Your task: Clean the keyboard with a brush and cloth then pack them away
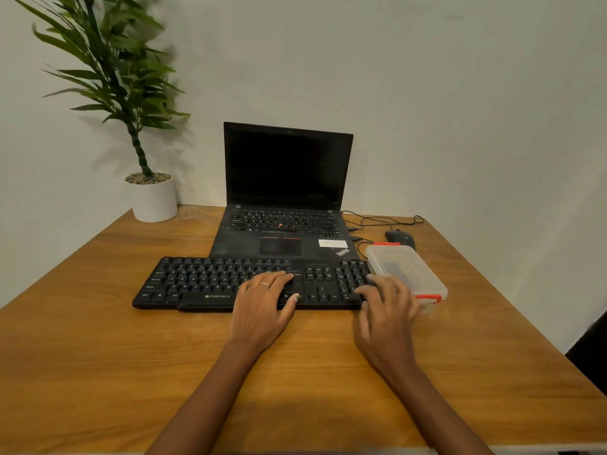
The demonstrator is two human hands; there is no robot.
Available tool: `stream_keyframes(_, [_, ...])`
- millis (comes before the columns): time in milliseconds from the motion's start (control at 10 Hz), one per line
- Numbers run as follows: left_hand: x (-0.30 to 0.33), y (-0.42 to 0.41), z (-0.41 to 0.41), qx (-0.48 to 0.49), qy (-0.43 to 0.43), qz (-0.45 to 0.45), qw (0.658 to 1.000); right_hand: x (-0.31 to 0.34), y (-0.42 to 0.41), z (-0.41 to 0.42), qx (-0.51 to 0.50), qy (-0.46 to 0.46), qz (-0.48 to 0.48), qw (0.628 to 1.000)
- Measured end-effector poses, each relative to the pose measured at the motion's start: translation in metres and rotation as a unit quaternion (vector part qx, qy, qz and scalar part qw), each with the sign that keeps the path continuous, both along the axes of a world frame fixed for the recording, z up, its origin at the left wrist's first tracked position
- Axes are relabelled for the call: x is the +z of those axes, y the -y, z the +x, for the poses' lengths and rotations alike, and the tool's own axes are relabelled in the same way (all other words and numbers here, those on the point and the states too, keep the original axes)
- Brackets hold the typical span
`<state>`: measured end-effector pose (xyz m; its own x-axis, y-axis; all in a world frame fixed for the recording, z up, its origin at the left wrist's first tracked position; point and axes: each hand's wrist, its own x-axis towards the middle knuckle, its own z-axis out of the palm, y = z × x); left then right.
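A black external keyboard (pixel 203 284) lies across the wooden desk (pixel 98 349) in front of an open laptop. My left hand (pixel 262 307) rests flat on the keyboard's middle keys, fingers straight. My right hand (pixel 384 310) hovers blurred over the keyboard's right end, fingers loosely spread and holding nothing. Just right of it sits a clear plastic box (pixel 407 274) with red clips, its lid on. Something dark shows inside the box, but no brush or cloth can be made out.
The black laptop (pixel 285 198) stands open with a dark screen behind the keyboard. A black mouse (pixel 399 238) and cables lie behind the box. A potted plant (pixel 154 198) stands at the desk's back left corner. The wall is close behind.
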<state>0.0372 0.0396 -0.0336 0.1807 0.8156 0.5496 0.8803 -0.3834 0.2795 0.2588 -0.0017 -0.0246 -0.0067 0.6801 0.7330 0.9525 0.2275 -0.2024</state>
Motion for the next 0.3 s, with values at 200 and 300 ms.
stream_keyframes(200, [0.004,0.014,0.003,0.026,0.004,0.028,0.999,-0.005,-0.002,-0.049,0.065,-0.007,-0.108,0.992])
stream_keyframes(300, [-0.003,0.017,0.004,0.033,-0.005,0.019,0.999,-0.011,-0.007,-0.052,0.062,0.002,-0.18,0.982])
